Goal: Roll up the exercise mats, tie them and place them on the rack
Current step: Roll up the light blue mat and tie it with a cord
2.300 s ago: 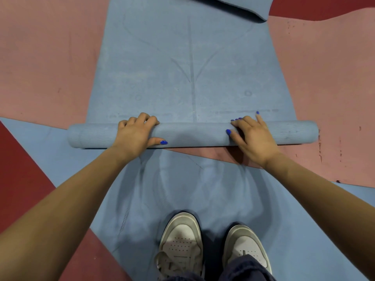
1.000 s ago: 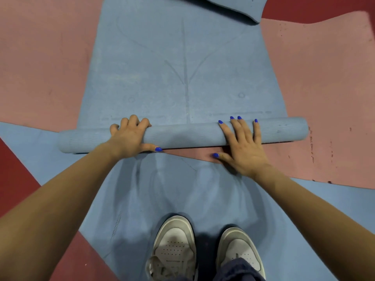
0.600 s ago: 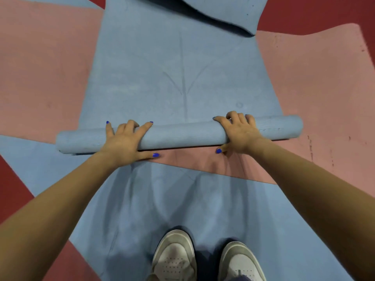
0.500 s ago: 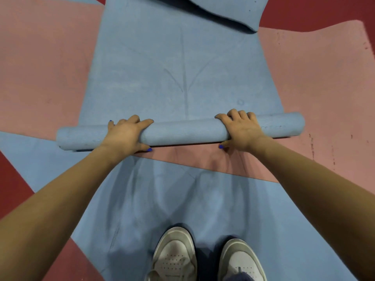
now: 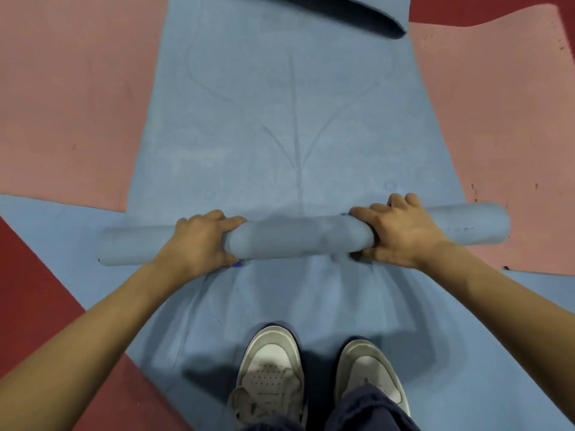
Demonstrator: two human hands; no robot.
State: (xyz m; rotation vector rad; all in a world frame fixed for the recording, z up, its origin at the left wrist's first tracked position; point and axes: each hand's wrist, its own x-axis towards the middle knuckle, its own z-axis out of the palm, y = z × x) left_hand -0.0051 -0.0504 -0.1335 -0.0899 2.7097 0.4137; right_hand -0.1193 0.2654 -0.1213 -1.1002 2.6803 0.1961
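Note:
A blue exercise mat [image 5: 280, 126] lies flat on the floor and stretches away from me. Its near end is wound into a thick roll [image 5: 298, 237] lying crosswise in front of my feet. My left hand [image 5: 199, 241] grips the roll left of its middle, fingers curled over the top and thumb underneath. My right hand [image 5: 401, 231] grips the roll right of its middle in the same way. The far end of the mat is folded over at the top edge [image 5: 373, 14].
Pink mats lie on both sides, one on the left [image 5: 68, 104] and one on the right [image 5: 504, 113]. Another blue mat [image 5: 280, 306] runs under my two white shoes [image 5: 270, 377]. Dark red floor [image 5: 31, 290] shows at the lower left.
The roll has grown thicker and moved away from me over the flat mat. Both hands went from flat-fingered pressing to curled grips on the roll.

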